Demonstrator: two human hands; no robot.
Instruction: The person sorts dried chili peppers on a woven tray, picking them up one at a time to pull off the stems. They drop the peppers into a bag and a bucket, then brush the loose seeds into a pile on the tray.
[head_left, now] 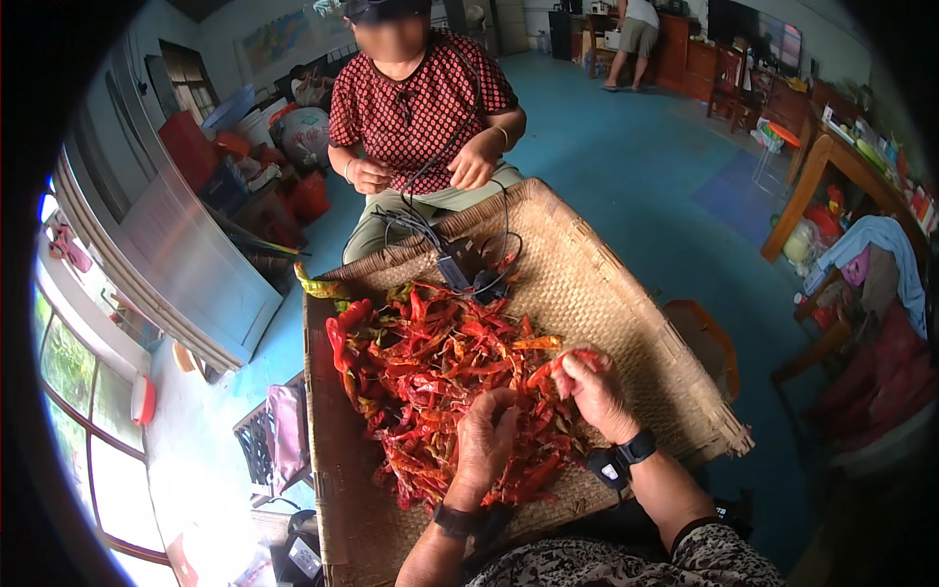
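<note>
Dried red chili peppers lie heaped in a woven rectangular basket tray in front of me. My right hand, over the right side of the heap, is closed in a pinch on a red chili pepper. Just left of it, low over the peppers, my left hand has its fingers curled in toward the thumb; whatever they hold is hidden. Fresher-looking glossy red peppers sit at the tray's left side, beside a yellow-green pepper on the rim.
Opposite me sits a person in a red patterned shirt, hands over black cables that trail into the tray's far end with a black adapter. A wooden stool stands right of the tray. A metal door and windows are at left.
</note>
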